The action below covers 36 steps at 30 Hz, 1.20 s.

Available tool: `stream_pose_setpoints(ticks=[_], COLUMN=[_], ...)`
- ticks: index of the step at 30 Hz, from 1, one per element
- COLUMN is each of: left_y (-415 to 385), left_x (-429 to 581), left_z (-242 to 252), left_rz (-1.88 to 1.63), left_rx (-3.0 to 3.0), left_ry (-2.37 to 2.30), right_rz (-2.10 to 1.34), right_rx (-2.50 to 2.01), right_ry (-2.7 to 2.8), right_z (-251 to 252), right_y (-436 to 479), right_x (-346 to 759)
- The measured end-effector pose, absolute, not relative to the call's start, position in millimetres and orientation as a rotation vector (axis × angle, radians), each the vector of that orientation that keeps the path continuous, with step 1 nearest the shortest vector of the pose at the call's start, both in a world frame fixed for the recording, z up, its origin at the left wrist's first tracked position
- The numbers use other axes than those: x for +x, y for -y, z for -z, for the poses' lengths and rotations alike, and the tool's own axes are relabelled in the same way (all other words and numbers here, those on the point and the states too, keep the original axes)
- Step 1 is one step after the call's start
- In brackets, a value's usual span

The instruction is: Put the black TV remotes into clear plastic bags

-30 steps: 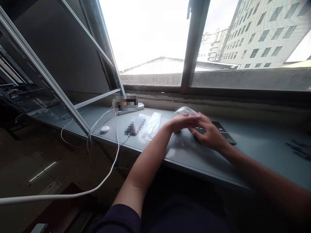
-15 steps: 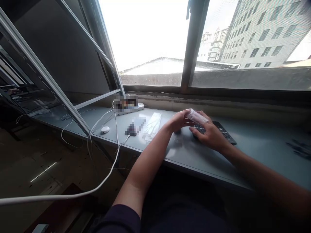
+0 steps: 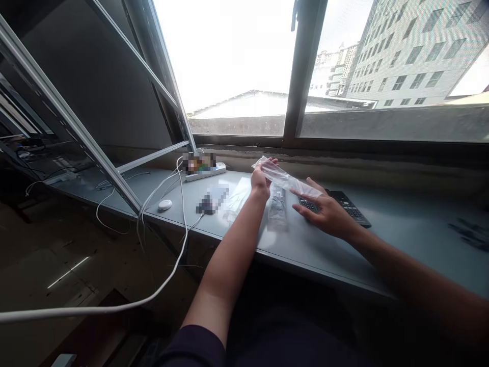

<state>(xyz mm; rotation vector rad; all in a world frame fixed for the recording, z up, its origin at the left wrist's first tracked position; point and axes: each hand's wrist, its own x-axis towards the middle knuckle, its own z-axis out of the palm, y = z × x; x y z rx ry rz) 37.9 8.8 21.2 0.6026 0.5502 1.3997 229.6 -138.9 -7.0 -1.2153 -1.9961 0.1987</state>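
My left hand [image 3: 262, 178] is closed on one end of a long clear plastic bag [image 3: 284, 179], held above the desk. The bag slants down to my right hand [image 3: 328, 211], where its other end lies over the outstretched index finger. The thumb and fingers of that hand are apart; whether a fingertip is inside the bag I cannot tell. Beneath and behind the right hand lies a black button-covered remote control [image 3: 349, 208], partly hidden. Below the held bag, a dark object in a clear plastic sleeve [image 3: 277, 209] lies on the desk.
More clear plastic bags [image 3: 236, 200] lie left of my forearm. Farther left are a blurred-out item with a cable [image 3: 208, 204], a round white device [image 3: 165, 205] and a white power strip [image 3: 214, 171]. A metal frame [image 3: 95, 148] and a hanging white cable [image 3: 168, 278] cross the left side.
My left hand has moved left and up, away from the right hand. The bag, bunched between both hands before, is now stretched out. The sleeved object below shows more fully.
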Motion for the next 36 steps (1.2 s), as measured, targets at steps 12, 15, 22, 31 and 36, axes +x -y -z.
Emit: stream_pose_setpoints(ticks=[12,15,22,31,36], left_y=[-7,-1,12,-3,-8], left_x=[39,43,49,51,42], left_z=[-16,-14,-16,-12,-15], left_rz=[-1.163,-1.074,-1.011,-1.216,-1.322], left_rx=[0.726,0.835,0.89,0.669,0.476], left_ry=[-0.583,-0.542,-0.417,-0.558,-0.564], right_rz=[-0.234,-0.253,-0.283,-0.011,0.207], right_rx=[-1.158,-1.157,-1.168,-1.057,-1.178], right_ry=[2.02,2.009,1.993,1.934,1.813], right_z=[3,2,2,2,0], right_y=[141,141,141,138,133], right_x=[228,228,228,229,240])
